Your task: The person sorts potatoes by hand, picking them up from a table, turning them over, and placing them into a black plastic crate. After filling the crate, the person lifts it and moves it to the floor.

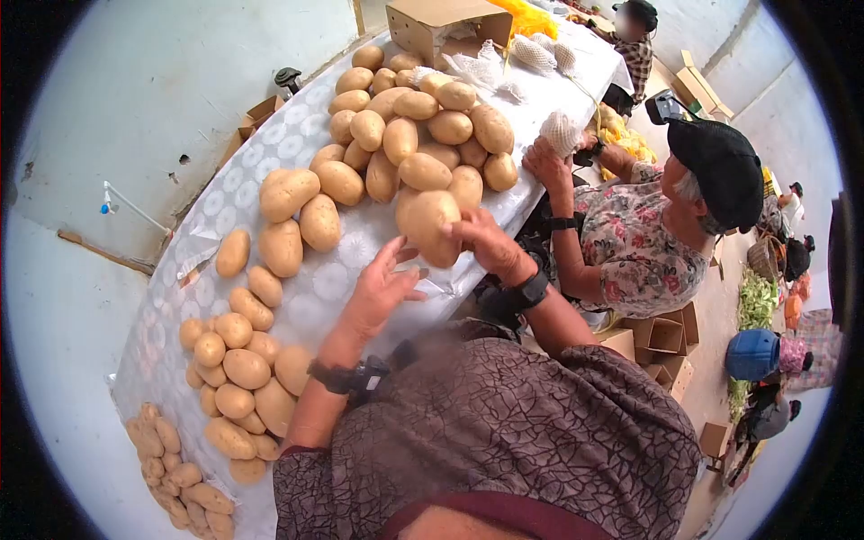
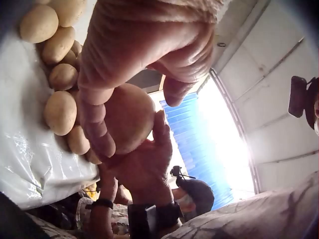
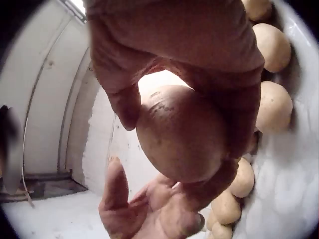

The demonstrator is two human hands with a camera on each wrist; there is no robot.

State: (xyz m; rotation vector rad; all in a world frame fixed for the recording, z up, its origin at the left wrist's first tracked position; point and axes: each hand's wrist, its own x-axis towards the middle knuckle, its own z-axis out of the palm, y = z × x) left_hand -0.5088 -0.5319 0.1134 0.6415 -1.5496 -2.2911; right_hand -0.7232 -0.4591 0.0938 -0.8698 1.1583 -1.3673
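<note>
The right hand (image 1: 495, 247) pinches a big potato (image 1: 430, 227) between its thumb and fingers, seemingly lifted over the table (image 1: 306, 112) at the near right end of the far pile (image 1: 418, 130). The left hand (image 1: 373, 288) has its fingers spread close on the left of it; whether they touch the skin, I cannot tell. The potato carries rough marks (image 3: 162, 107) near its upper end.

The main risk is a slip: the potato is round, broad and probably heavy for a pinch, and the left hand does not clearly bear any of it. The table's edge is close on the right, so a dropped potato could roll off and bruise. Dropped to the left, it could knock into the pile, where potatoes rest on one another and might roll. The loose ones at left, such as this potato by itself (image 1: 233, 253), have little to stop them.

Just beyond, on the right, another person (image 1: 634, 229) holds a netted thing (image 1: 562, 133) near the edge; elbows or wrists could bump if either reaches across.
</note>
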